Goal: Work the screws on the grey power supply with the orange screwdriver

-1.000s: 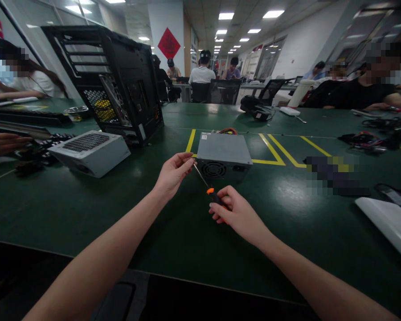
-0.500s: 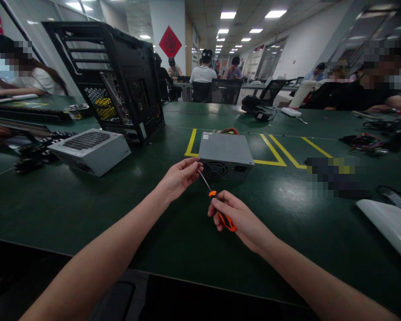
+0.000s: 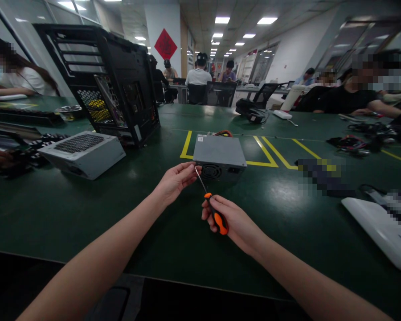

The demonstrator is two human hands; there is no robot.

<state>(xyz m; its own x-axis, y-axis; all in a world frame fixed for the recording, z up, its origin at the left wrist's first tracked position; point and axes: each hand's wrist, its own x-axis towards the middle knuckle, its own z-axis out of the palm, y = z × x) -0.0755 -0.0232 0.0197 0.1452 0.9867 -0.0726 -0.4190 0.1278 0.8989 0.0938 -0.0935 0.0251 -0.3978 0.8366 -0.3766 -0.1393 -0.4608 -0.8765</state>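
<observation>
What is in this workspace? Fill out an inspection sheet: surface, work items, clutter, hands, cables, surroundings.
Surface: green tabletop marked with yellow lines.
Work items: orange-and-black screwdriver; central power supply, resting on the tabletop.
Clutter: left-hand power supply and black computer case to the left; flat white object at right, not identifiable.
Hands: right hand grips the screwdriver's handle; left hand has fingertips at the screwdriver's tip, whether gripping is unclear.
Cables: coloured wires behind the central power supply; tangled cables at right.
Surroundings: seated people; red diamond decoration on a pillar.
</observation>
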